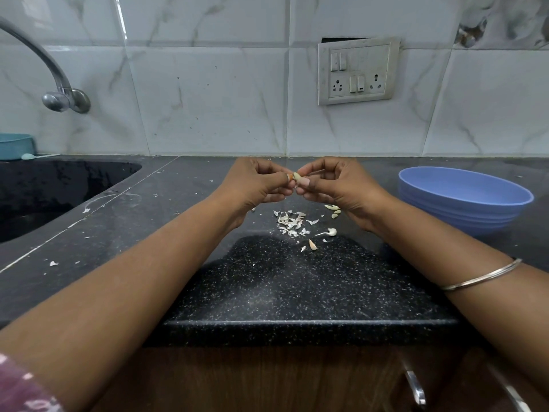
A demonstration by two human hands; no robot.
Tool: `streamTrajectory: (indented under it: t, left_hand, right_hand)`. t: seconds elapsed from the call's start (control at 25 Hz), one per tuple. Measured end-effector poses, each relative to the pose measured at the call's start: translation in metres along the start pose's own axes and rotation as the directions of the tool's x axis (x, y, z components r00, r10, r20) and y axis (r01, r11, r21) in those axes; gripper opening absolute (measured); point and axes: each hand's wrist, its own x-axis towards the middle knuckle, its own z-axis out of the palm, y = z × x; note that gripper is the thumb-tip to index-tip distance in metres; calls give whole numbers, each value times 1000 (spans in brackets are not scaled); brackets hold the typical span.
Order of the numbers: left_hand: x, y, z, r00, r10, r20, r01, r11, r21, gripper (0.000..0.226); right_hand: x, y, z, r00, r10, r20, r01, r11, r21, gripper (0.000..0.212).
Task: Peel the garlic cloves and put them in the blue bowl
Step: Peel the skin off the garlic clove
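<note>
Black speckled stone countertop, front edge rounded, wooden cabinet below. Blue bowl upright on counter at right, near wall. Heap of white garlic skins at centre. Just right of heap: white stem piece; unpeeled clove nearer front edge; few pale cloves farther back. Stray skin flecks scattered leftward. Dark sink recessed into counter at left.

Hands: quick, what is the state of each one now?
Left hand: pinches the garlic clove.
Right hand: pinches the same clove.
</note>
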Motion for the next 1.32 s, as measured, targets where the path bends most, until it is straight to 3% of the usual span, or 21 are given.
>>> streamTrajectory:
  t: [0.28,0.68,0.92,1.12,1.32]
  left_hand:
    - [-1,2,1,1000,14,2,-14,995,101,7]
    - [-5,2,4,999,12,33,-18,981,194,7]
    - [-3,0,4,998,-7,56,-7,971,237,8]
    - [5,-10,-2,1000,10,-8,-3,828,561,20]
    - [9,-10,-4,998,12,-61,28,789,614,26]
  right_hand:
    - [1,1,0,999,37,27,-37,999,-1,22]
    - [-1,0,2,999,1,36,1,999,-52,17]
    - [1,-3,0,996,87,-25,-86,996,27,8]
    - [1,-5,-3,991,133,0,-133,987,89,12]
    - [0,-3,-3,991,131,12,-132,990,48,7]
